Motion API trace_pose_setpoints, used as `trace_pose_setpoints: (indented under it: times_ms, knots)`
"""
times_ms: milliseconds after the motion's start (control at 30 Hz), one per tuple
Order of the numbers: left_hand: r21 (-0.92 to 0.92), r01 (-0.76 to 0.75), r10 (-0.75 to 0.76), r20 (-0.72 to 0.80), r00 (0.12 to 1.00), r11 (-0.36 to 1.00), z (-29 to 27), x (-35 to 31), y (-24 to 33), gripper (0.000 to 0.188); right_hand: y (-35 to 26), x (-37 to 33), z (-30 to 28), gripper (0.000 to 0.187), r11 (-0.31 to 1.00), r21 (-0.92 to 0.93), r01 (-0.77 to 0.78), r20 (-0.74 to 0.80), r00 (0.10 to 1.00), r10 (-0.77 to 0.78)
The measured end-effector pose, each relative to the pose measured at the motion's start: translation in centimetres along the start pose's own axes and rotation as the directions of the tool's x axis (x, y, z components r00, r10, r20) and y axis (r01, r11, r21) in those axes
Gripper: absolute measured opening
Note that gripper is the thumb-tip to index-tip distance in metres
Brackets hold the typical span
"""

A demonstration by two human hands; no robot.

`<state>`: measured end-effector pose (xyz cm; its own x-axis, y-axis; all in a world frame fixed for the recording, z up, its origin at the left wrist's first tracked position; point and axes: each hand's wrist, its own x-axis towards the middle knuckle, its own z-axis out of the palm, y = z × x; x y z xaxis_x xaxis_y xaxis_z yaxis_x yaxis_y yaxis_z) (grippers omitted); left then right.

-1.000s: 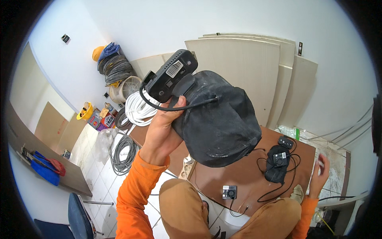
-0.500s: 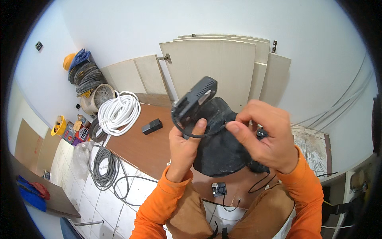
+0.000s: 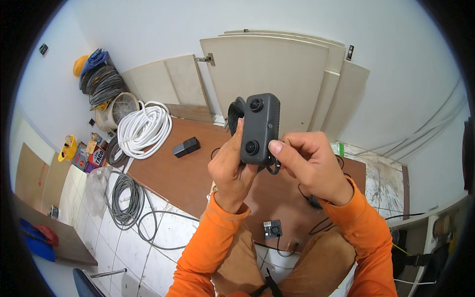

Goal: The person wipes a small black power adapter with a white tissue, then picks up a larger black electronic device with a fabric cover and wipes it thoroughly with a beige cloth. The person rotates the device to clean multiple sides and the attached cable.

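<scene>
Upright in front of me is a dark grey camera unit (image 3: 262, 129) with two round lenses facing me, one above the other. My left hand (image 3: 228, 171) is closed around its left side and base, the palm mostly hidden behind it. Part of a black fabric or rubber piece (image 3: 236, 115) shows behind the unit's left edge. My right hand (image 3: 314, 166) pinches at the unit's lower right corner, where a short black cable (image 3: 273, 167) loops down. Whether the fingertips grip the cable's plug or just the corner is too small to tell.
Below lies a brown board (image 3: 163, 180) with a black box (image 3: 186, 147) and a small square device with a fan (image 3: 272, 229). A white hose coil (image 3: 143, 131) and grey cable coil (image 3: 127, 200) lie left. Pale panels (image 3: 267, 69) lean on the wall.
The camera unit has turned so its lenses face me. The black piece has swung from below to behind it. My right hand has moved left and down to the unit's corner.
</scene>
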<state>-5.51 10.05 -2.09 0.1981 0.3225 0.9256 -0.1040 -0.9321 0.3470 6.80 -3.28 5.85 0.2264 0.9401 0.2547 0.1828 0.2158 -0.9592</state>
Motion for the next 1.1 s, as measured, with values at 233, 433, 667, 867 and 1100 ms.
trace_pose_setpoints:
  times_ms: [233, 433, 667, 867, 1100]
  knots:
    - [0.078, 0.006, -0.009, 0.041, 0.999, 0.997, -0.2, -0.5, -1.1, 0.071, 2.8, 0.6, 0.6, 0.036, 0.996, 0.069, 0.051, -0.074, 0.996, -0.046]
    - [0.007, 0.192, -0.191, 0.143, 0.971, 0.981, 0.1, -1.1, -0.8, 0.071, 3.2, 1.0, 0.3, 0.033, 0.99, 0.136, 0.027, -0.133, 0.991, -0.008]
    - [-0.024, 0.217, -0.21, 0.173, 0.962, 0.976, 1.0, -1.2, -0.6, 0.068, 4.4, 1.0, -0.2, 0.035, 0.993, 0.107, 0.046, -0.214, 0.977, -0.022]
    - [0.096, 0.484, -0.479, -0.07, 0.875, 0.87, 0.6, -1.1, -2.1, 0.026, 3.0, 0.1, -1.3, 0.033, 0.974, 0.18, 0.134, -0.378, 0.924, -0.058]
    - [-0.068, 0.508, -0.512, -0.167, 0.843, 0.859, -0.1, -0.4, -2.1, 0.016, 0.9, -0.9, -2.7, 0.031, 0.975, -0.021, 0.222, -0.256, 0.941, -0.22]
